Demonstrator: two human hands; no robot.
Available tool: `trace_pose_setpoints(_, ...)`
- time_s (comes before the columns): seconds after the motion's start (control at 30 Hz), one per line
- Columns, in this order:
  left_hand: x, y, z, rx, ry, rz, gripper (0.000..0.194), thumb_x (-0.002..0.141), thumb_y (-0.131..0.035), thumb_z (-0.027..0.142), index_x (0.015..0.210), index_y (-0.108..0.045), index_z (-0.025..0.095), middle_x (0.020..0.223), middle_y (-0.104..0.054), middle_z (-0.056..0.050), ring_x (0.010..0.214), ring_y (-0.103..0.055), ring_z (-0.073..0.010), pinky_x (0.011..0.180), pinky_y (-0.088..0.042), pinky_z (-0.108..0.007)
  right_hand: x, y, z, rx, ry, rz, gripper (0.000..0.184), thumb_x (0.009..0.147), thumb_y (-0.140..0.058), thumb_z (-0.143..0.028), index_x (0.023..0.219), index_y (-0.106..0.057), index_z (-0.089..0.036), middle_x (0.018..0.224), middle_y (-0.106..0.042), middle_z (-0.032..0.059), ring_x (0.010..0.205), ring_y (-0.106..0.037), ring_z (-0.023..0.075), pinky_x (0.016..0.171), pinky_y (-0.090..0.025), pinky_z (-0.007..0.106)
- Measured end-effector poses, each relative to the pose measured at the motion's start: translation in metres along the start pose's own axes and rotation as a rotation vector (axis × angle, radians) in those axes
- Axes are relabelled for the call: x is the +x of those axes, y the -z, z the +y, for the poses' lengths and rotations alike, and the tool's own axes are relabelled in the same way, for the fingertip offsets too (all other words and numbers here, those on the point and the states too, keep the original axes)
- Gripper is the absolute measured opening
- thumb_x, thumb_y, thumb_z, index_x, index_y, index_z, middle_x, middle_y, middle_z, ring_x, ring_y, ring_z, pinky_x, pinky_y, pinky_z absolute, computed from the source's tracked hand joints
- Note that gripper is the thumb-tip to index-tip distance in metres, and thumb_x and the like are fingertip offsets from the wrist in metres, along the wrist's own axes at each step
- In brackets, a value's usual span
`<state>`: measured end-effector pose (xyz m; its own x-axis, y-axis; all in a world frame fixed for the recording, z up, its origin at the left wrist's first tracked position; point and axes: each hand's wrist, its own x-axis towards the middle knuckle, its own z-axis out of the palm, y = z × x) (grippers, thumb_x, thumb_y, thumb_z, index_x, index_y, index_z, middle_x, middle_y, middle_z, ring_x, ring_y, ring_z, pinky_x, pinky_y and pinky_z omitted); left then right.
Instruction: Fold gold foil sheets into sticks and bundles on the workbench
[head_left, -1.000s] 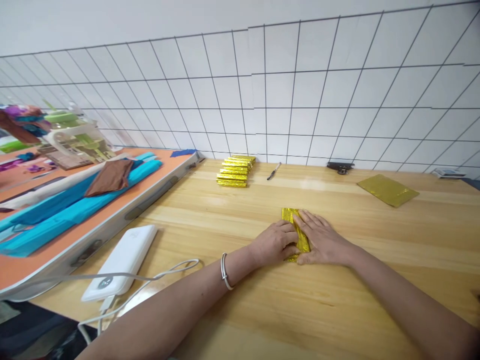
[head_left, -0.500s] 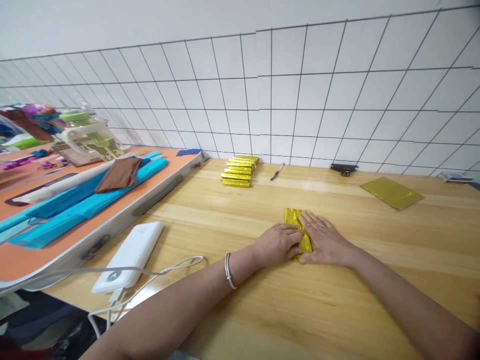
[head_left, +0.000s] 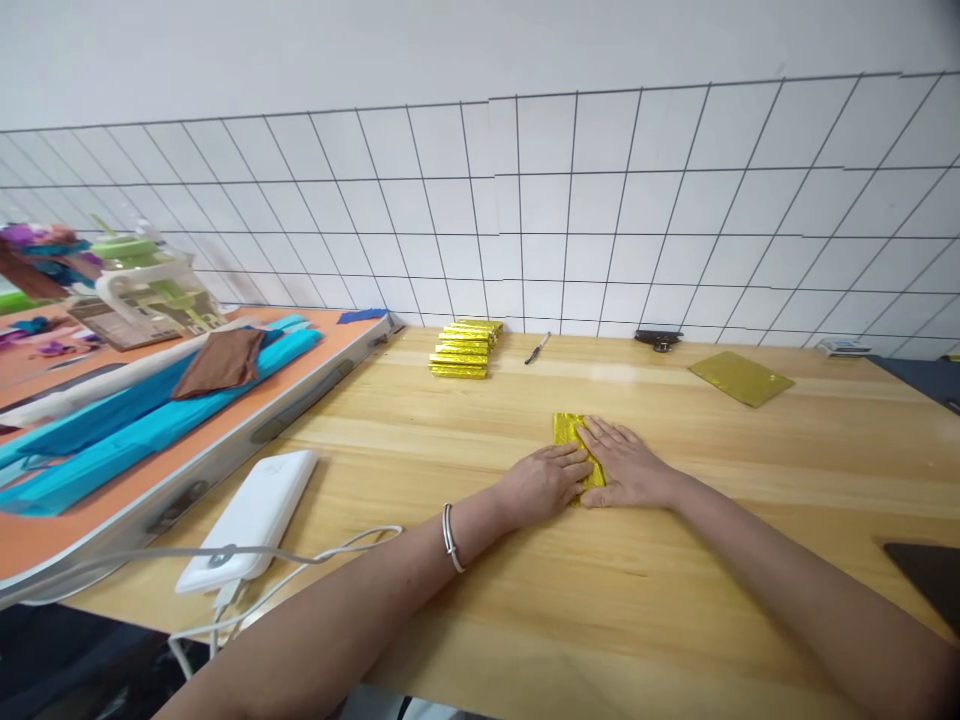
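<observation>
Left hand (head_left: 541,490) and right hand (head_left: 626,468) on a gold foil piece (head_left: 566,428)
The foil piece lies on the wooden table (head_left: 675,580), nearer than the gold strips (head_left: 459,352) at far left and the gold sheet (head_left: 741,379) at far right. The right hand lies flat, thumb spread wide; the left hand (bracelet (head_left: 449,538) at its wrist) has bent fingers, and I cannot tell whether they grip.

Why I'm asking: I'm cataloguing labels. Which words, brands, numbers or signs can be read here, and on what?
No text can be read.
White power bank: faint mark and small oval panel, too blurred to read.
Small flat item by the grid-lined wall: too small to read.
Gold foil piece under the left hand and right hand: no lettering shows on its visible part.
</observation>
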<state>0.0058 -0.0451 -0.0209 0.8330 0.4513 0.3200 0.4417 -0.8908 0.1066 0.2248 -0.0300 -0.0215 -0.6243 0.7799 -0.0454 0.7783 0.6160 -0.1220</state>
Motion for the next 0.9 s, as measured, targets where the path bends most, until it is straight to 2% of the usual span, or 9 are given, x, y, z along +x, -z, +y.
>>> trace_pose_setpoints(0.1, -0.002, -0.001, 0.0, -0.023, 0.008, 0.007, 0.035, 0.092, -0.037, 0.03, 0.122, -0.048, 0.016, 0.131, -0.049, -0.01, 0.128, -0.038, -0.0178, 0.11, -0.028, -0.035, -0.011, 0.004, -0.006, 0.029, 0.009, 0.048, 0.096, 0.075, -0.038, -0.072, 0.145, -0.003, -0.017, 0.151, 0.0, 0.0099, 0.137, -0.004, 0.0276, 0.11, -0.011, 0.045)
trace_pose_setpoints(0.23, -0.002, -0.002, -0.001, -0.04, 0.006, 0.0, 0.036, 0.092, -0.037, 0.03, 0.124, -0.046, 0.017, 0.132, -0.048, -0.008, 0.127, -0.039, -0.0176, 0.11, -0.028, -0.035, -0.036, 0.006, -0.017, 0.018, 0.016, 0.071, 0.076, 0.086, -0.029, -0.061, 0.145, -0.009, -0.018, 0.151, -0.007, 0.0085, 0.137, -0.009, 0.0246, 0.11, -0.013, 0.044)
trace_pose_setpoints(0.37, -0.002, -0.002, 0.0, -0.043, 0.024, -0.012, 0.036, 0.092, -0.037, 0.031, 0.124, -0.047, 0.016, 0.132, -0.048, -0.008, 0.128, -0.037, -0.0184, 0.11, -0.029, -0.036, -0.052, 0.007, -0.026, -0.013, 0.006, 0.055, 0.072, 0.087, -0.028, -0.058, 0.145, -0.012, -0.018, 0.15, -0.012, 0.0094, 0.137, -0.011, 0.0255, 0.109, -0.014, 0.045)
trace_pose_setpoints(0.7, 0.004, 0.011, 0.004, -0.1, -0.017, -0.008, 0.031, 0.093, -0.037, 0.033, 0.116, -0.052, 0.018, 0.124, -0.054, -0.006, 0.121, -0.045, -0.0158, 0.111, -0.027, -0.032, -0.051, 0.006, -0.024, 0.023, -0.022, 0.061, 0.066, 0.089, -0.026, -0.055, 0.144, -0.019, -0.019, 0.149, -0.016, 0.0086, 0.137, -0.013, 0.0256, 0.109, -0.015, 0.046)
trace_pose_setpoints(0.9, 0.008, 0.004, 0.009, -0.121, 0.066, 0.013, 0.027, 0.091, -0.041, 0.038, 0.106, -0.055, 0.02, 0.112, -0.06, -0.003, 0.113, -0.051, -0.016, 0.109, -0.03, -0.034, -0.052, 0.007, -0.026, 0.031, -0.027, 0.075, 0.063, 0.09, -0.025, -0.054, 0.143, -0.02, -0.019, 0.149, -0.018, 0.0084, 0.137, -0.014, 0.0235, 0.109, -0.017, 0.044)
